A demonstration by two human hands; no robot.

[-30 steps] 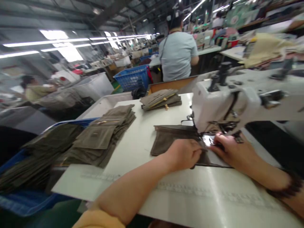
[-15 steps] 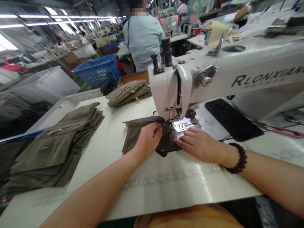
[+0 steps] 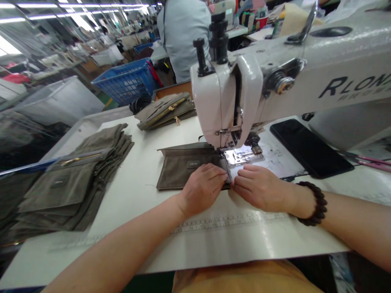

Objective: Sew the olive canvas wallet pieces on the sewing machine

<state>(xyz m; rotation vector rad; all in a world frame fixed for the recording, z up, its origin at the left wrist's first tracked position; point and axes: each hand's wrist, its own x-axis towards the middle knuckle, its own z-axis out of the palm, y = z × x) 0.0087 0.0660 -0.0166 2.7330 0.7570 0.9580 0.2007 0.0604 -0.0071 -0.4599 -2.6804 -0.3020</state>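
A dark olive fabric pouch piece (image 3: 175, 171) lies flat on the sewing table, its right edge by the presser foot of the white sewing machine (image 3: 210, 110). A small label (image 3: 193, 164) shows on its face. My left hand (image 3: 206, 187) is closed on the piece's lower right part, fingers bent at the edge. Close beside it, my right hand (image 3: 259, 187) has its fingers together at the same right edge, below the lit needle plate (image 3: 241, 156). The right fingertips meet the fabric's corner; what they pinch is partly hidden.
Stacked olive fabric pieces (image 3: 70, 179) with zippers lie at the left. More zippered pouches (image 3: 166, 112) sit behind the work. A black phone (image 3: 308, 148) and pink-handled scissors (image 3: 369, 160) lie right. Beyond are a blue crate (image 3: 126, 83) and a seated person (image 3: 185, 38).
My left hand has moved right and down along the fabric, which now lies flatter with its label uncovered. The right hand stays near the edge. The camera view has moved closer to the machine.
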